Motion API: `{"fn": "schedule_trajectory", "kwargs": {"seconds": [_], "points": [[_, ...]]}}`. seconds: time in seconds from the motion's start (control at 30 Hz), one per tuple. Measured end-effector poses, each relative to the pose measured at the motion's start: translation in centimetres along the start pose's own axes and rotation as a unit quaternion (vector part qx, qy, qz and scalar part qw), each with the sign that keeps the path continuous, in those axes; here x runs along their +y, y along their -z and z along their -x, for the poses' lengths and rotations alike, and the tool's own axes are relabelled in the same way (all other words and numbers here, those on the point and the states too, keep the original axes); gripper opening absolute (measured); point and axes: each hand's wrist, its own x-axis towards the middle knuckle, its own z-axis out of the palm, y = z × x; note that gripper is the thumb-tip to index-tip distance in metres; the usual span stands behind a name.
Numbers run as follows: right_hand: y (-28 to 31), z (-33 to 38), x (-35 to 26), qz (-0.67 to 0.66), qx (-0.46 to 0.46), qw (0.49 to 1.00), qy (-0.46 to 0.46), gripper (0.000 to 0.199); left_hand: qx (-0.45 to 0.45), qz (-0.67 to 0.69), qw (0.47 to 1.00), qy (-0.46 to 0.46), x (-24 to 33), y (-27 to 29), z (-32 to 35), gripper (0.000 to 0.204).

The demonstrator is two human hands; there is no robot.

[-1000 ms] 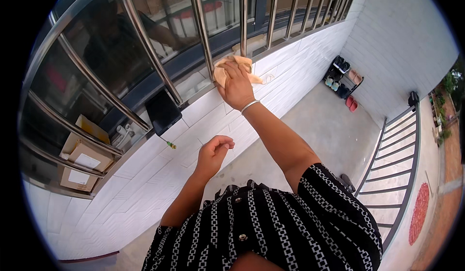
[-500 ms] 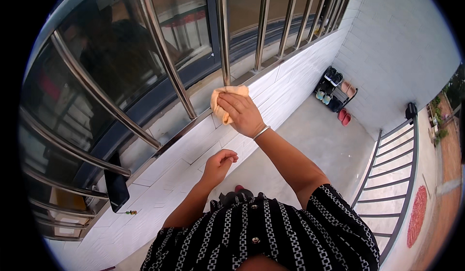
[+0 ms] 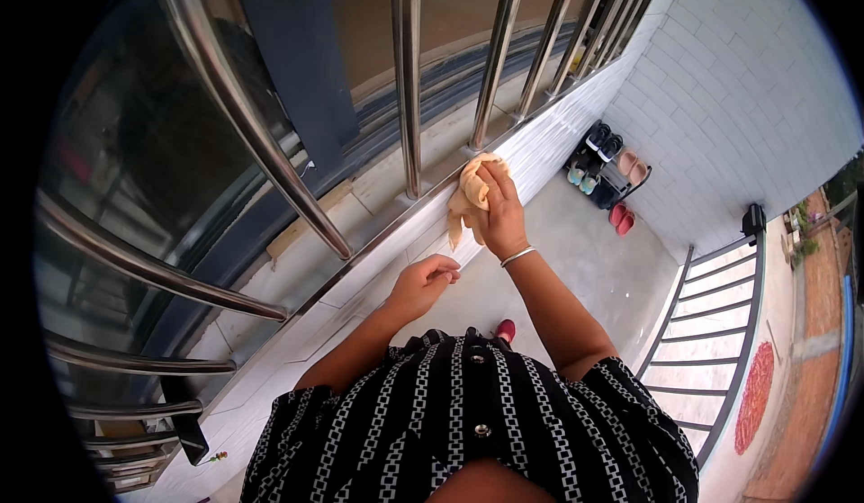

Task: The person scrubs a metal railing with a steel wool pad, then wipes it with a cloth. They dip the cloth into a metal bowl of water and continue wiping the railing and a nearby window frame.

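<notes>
A crumpled pale orange cloth (image 3: 468, 199) is in my right hand (image 3: 505, 220), whose fingers press it against the bottom rail of the window bars, at the foot of one upright metal bar (image 3: 500, 53). One end of the cloth hangs down over the white tiled wall (image 3: 409, 260). A light-coloured bangle (image 3: 518, 255) circles my right wrist. Lower and to the left, my left hand (image 3: 421, 288) hovers in front of my body near the wall. Its fingers are curled in, and nothing shows in them.
Behind the bars runs a dark-framed window (image 3: 301, 62) with a tiled sill. A black phone-like slab (image 3: 184, 422) with a small charm leans among the bars at lower left. Ahead stands a shoe rack (image 3: 605, 175), with red slippers (image 3: 621, 218) beside it. A metal railing (image 3: 715, 332) edges the right side.
My right hand has moved right and farther along the rail with the cloth, to another bar. My body has shifted the same way, and my left hand has come along, still curled.
</notes>
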Motion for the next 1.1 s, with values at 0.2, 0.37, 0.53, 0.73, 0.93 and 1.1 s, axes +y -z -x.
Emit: {"fn": "schedule_trajectory", "kwargs": {"seconds": [0.2, 0.37, 0.53, 0.73, 0.93, 1.1], "points": [[3.2, -5.6, 5.2, -0.477, 0.076, 0.825, -0.294, 0.032, 0.085, -0.005, 0.996, 0.016, -0.2, -1.5, -5.2, 0.018], [5.0, -10.1, 7.1, -0.096, -0.055, 0.952, 0.284, 0.052, 0.114, -0.015, 0.993, 0.025, 0.1, -6.5, -12.0, 0.018], [2.9, -10.0, 17.7, 0.017, -0.081, 0.916, 0.392, 0.055, 0.058, -0.101, 0.993, 0.01, 2.9, -10.9, -16.9, 0.018], [5.3, -12.4, 27.7, 0.003, 0.005, 0.975, 0.222, 0.053, 0.142, -0.108, 0.981, 0.08, 1.3, -11.7, -17.2, 0.019], [9.0, -19.3, 27.0, -0.379, 0.201, 0.883, -0.188, 0.025, 0.146, -0.083, 0.983, 0.079, -0.4, -11.0, -15.8, 0.018], [17.8, -27.4, 14.9, -0.459, 0.196, 0.866, 0.038, 0.031, 0.193, -0.094, 0.976, 0.042, 0.1, -9.6, -15.3, 0.018]]}}
